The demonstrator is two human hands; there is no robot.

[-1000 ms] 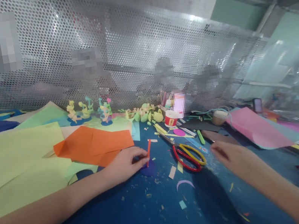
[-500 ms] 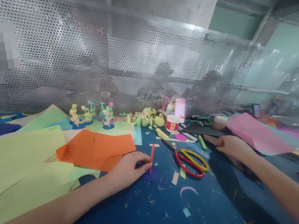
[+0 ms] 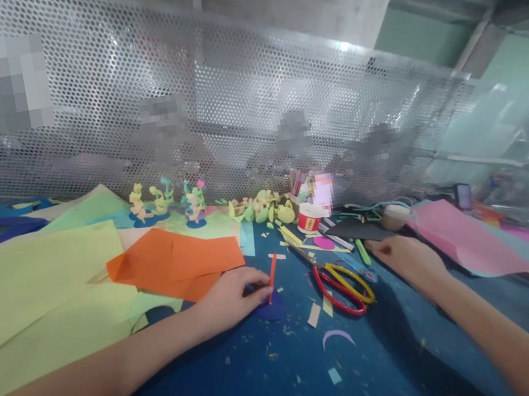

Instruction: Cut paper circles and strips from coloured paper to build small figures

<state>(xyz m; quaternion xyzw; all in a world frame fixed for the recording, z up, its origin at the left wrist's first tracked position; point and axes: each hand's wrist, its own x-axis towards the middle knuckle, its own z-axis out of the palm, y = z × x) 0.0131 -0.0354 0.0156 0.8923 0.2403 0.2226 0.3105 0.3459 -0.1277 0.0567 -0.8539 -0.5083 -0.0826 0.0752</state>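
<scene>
My left hand (image 3: 237, 295) pinches an upright orange-red paper strip (image 3: 273, 271). The strip's lower end meets a dark blue paper disc (image 3: 270, 312) lying flat on the table. To the right of the disc lie scissors (image 3: 344, 287) with one red and one yellow handle. My right hand (image 3: 413, 262) is beside a small green stick (image 3: 363, 252), thumb and fingers closed together. Whatever those fingers may hold is hidden. Close to my left hand is a folded orange sheet (image 3: 178, 258).
Yellow-green sheets (image 3: 35, 283) cover the left of the blue table (image 3: 255, 382). Small paper figures (image 3: 193, 203) stand behind, by a perforated metal screen (image 3: 246, 86). A red-and-white cup (image 3: 308, 217) is further back. Pink paper (image 3: 463, 235) lies to the right, and scraps are scattered around.
The whole view has shifted slightly. My right hand has moved a little toward the green stick, and the dark shape seen beneath it no longer shows. My left hand still holds the strip on the disc.
</scene>
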